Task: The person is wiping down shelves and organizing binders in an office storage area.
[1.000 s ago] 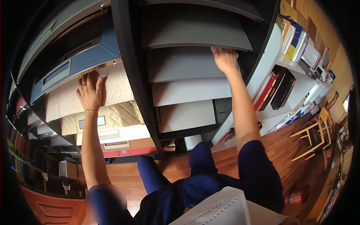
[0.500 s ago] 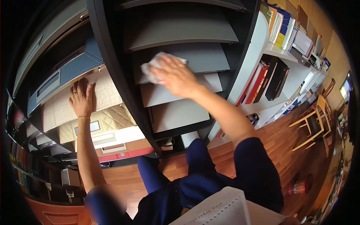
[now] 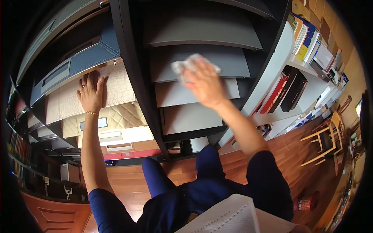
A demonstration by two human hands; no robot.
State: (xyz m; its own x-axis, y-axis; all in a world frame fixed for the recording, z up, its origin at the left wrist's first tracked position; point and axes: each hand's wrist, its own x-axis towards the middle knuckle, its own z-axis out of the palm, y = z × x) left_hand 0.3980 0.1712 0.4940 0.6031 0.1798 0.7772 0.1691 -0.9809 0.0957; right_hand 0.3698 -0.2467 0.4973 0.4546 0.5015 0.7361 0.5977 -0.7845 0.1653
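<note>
My right hand (image 3: 206,85) presses a crumpled white cloth (image 3: 178,69) onto a dark grey sloping shelf (image 3: 233,64), its fingers spread over the cloth. The cloth partly shows beyond the fingertips, and the hand is a little blurred. To the left, my left hand (image 3: 90,96) is open and rests on a cream panel with a crocodile-skin pattern (image 3: 116,83). Its fingertips reach close to the lower edge of a blue stitched panel (image 3: 87,60) above.
Lighter grey shelves (image 3: 192,120) step down below the cloth. A black upright (image 3: 134,77) divides the two racks. At right, a white bookcase (image 3: 274,50) holds books and binders. Behind it are a wooden chair (image 3: 326,141) and a red bin (image 3: 305,204).
My right hand and the cloth have slid rightward along the shelf. My left hand stays on the cream panel. The whole view has shifted slightly.
</note>
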